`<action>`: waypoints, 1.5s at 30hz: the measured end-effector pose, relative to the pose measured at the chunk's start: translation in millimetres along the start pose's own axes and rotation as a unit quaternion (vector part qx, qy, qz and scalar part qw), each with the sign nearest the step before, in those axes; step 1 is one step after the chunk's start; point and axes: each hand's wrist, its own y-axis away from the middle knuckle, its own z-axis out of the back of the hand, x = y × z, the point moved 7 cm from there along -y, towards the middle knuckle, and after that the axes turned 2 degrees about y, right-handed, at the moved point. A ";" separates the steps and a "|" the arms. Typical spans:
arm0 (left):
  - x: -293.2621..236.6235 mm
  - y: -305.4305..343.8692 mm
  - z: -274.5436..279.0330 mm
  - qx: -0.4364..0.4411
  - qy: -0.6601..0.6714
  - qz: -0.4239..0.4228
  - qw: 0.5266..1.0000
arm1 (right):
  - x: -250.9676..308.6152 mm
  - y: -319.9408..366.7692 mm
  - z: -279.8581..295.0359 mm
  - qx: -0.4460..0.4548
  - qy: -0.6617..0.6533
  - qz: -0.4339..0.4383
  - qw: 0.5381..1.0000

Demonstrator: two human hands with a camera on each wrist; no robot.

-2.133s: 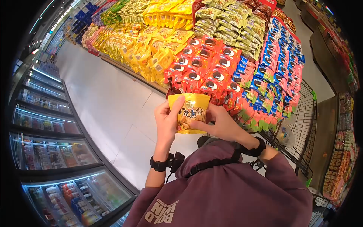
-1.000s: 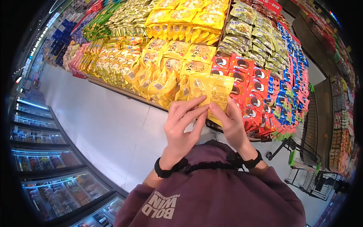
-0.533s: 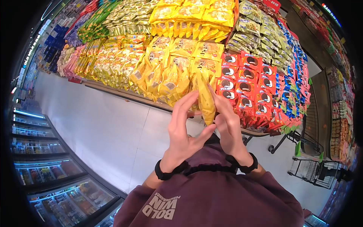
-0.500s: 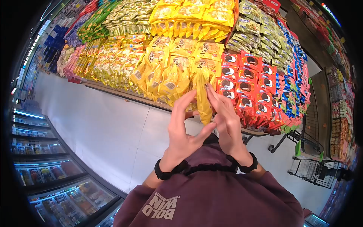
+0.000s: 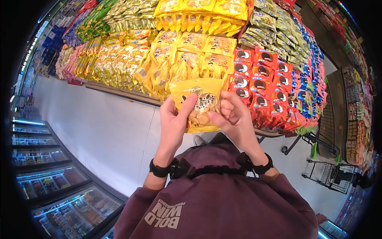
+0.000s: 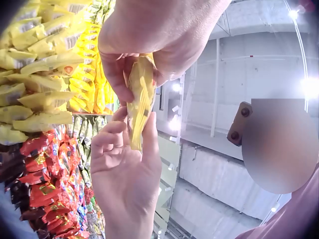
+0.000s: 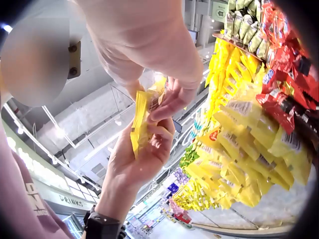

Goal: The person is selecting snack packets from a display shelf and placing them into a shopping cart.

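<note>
A yellow snack bag [image 5: 206, 104] is held up before the chest, its printed front with round biscuits and dark lettering facing the head camera. My left hand [image 5: 172, 121] grips its left side, thumb across the front. On the other side my right hand [image 5: 238, 124] pinches the lower right edge between thumb and curled fingers. In the left wrist view the bag [image 6: 141, 102] appears edge-on between the upper left hand [image 6: 154, 32] and the right hand [image 6: 124, 181]. The right wrist view shows the bag's crimped end [image 7: 139, 117] between both hands. Fingers behind the bag are hidden from the head view.
Just beyond the hands stands a display heaped with yellow bags [image 5: 217, 46], red packets [image 5: 260, 85], green packets [image 5: 264, 28] and blue packets [image 5: 308, 79]. Glass-topped freezers [image 5: 77, 209] line the left. Shopping carts [image 5: 324, 173] stand at right, and pale floor [image 5: 103, 123] lies between.
The bag was front-on, then showed its back, then stood edge-on; now its front faces the head camera again. Both hands have shifted grip on it, and the left thumb lies over the front.
</note>
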 end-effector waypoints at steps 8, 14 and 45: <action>-9.4 -2.8 0.7 0.023 -0.076 0.007 0.997 | 6.8 -1.8 -8.1 0.023 0.064 0.044 0.997; -15.0 -0.4 8.0 -0.005 -0.068 -0.005 0.998 | 11.2 -8.6 -3.9 0.028 0.059 0.051 0.997; -16.3 17.3 48.5 -0.077 -0.002 -0.141 0.987 | 13.1 2.2 12.0 -0.038 0.068 0.081 0.994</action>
